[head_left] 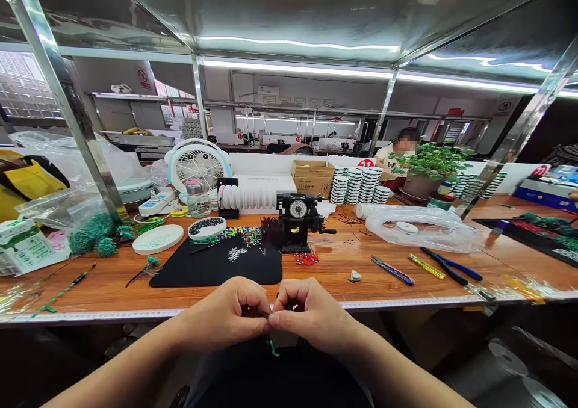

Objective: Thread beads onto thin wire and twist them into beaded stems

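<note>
My left hand (232,312) and my right hand (311,315) meet fingertip to fingertip over my lap, just in front of the table edge. Both are pinched closed on a small piece whose upper part the fingers hide. A short green cord (273,348) hangs below the fingertips. Behind the hands, a black mat (217,269) carries colourful beads (250,236) and a small pile of silvery pieces (237,254). Red cords (307,257) lie at the foot of a black machine with a dial (298,209), right of the mat.
White dishes (158,239), a jar (197,202) and a fan (198,164) stand behind at left. Tweezers (392,270), a yellow tool (427,266) and blue-handled pliers (451,266) lie at right. Metal posts (85,119) rise from the table. Another person (397,149) sits beyond the plant.
</note>
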Available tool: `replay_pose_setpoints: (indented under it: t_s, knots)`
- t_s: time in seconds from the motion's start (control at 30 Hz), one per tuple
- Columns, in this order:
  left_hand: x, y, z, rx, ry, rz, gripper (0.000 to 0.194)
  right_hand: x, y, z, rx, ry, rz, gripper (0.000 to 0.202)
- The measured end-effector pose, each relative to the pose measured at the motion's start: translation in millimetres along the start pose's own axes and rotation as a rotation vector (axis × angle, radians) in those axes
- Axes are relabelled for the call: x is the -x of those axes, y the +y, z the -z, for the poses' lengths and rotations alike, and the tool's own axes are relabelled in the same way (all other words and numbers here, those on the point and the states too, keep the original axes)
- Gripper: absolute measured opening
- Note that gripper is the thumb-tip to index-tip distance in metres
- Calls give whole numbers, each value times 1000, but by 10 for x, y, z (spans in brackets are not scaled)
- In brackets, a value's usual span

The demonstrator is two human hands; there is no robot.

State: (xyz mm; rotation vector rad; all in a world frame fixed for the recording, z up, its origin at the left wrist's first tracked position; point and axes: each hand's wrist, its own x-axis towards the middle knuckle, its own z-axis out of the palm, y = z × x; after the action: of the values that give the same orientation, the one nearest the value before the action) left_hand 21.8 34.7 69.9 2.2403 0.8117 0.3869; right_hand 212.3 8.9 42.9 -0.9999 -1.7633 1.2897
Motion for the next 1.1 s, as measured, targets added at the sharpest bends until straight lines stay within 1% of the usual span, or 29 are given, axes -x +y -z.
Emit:
replay_pose_setpoints:
  t_s: [0.1, 0.17, 0.23, 0.27, 0.3, 0.37, 0.43, 0.47, 0.5, 0.57, 0.63, 0.67, 0.73, 0.8, 0.87, 0.97, 1.03, 1.1]
  knots:
    - [53, 113, 2, -34, -34, 8, 21, 52, -94, 23, 42, -57, 27, 10]
    - [102, 177, 4, -36, -42, 42, 18, 94, -166, 43, 53, -102, 32, 12]
    - [154, 215, 8, 12, -19, 81, 14, 143, -233, 69, 65, -94, 73, 9]
    - [175, 221, 8, 61, 7, 95, 14, 167, -259, 84, 82, -71, 123, 6]
    - [192, 217, 4, 126, 41, 99, 15, 188, -278, 97, 102, -49, 183, 5]
    - [209, 183, -26, 282, 116, 84, 17, 214, -284, 116, 141, -57, 292, 16]
    - [205, 124, -102, 435, 209, 66, 17, 211, -250, 112, 163, -106, 335, 20]
    - [196, 91, -158, 518, 261, 72, 17, 199, -219, 100, 167, -104, 339, 18]
    - [185, 59, -226, 616, 314, 87, 16, 182, -183, 80, 164, -72, 342, 13]
    - [155, 8, -382, 868, 423, 124, 15, 142, -99, 23, 126, 36, 348, 5]
    - [119, -19, -536, 1127, 506, 143, 15, 110, -13, -49, 38, 119, 332, 9]
    - [101, -25, -601, 1226, 542, 147, 15, 101, 28, -87, -17, 142, 315, 12]
    - [68, -30, -699, 1343, 600, 156, 15, 98, 98, -158, -113, 171, 284, 16]
    - [45, -41, -752, 1373, 635, 164, 15, 112, 145, -211, -164, 208, 267, 19]
    - [36, -65, -776, 1346, 651, 159, 15, 136, 164, -244, -158, 252, 265, 20]
    - [56, -111, -789, 1278, 657, 166, 17, 177, 147, -258, -76, 327, 301, 17]
    - [88, -135, -796, 1237, 681, 176, 23, 200, 133, -259, 1, 369, 345, 16]
    - [127, -154, -806, 1087, 717, 132, 25, 209, 142, -263, 96, 414, 393, 16]
